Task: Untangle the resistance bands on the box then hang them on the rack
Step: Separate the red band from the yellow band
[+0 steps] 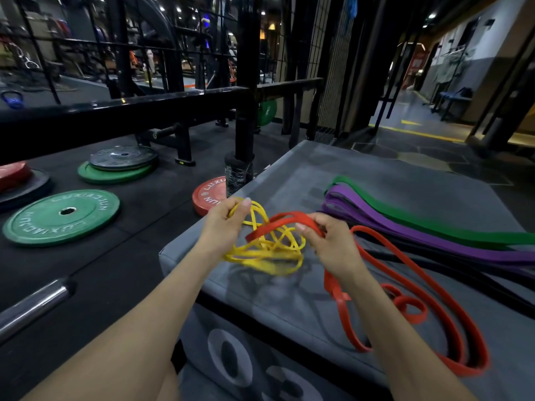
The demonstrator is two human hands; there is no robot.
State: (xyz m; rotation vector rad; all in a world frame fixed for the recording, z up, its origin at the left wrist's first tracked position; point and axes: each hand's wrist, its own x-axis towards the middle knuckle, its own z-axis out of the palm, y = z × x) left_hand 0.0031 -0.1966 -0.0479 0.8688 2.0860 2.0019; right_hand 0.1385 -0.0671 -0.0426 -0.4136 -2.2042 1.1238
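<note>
A thin yellow band (pixel 269 250) is knotted in loops with a wider red band (pixel 405 261), just above the grey padded box (pixel 304 180). My left hand (pixel 224 224) grips yellow loops at the tangle's left side. My right hand (pixel 330 241) pinches the red band where it crosses the yellow one. The rest of the red band trails in long loops over the box's near right part. A purple band (pixel 405 230) and a green band (pixel 434 221) lie folded side by side along the box's right side. The black rack (pixel 243 123) stands behind the box.
Green weight plates (pixel 62 217) and a red weight plate (pixel 208 198) lie on the black floor to the left. A steel barbell end (pixel 34 305) lies at the lower left. A wire mesh panel (pixel 333 68) rises behind the box.
</note>
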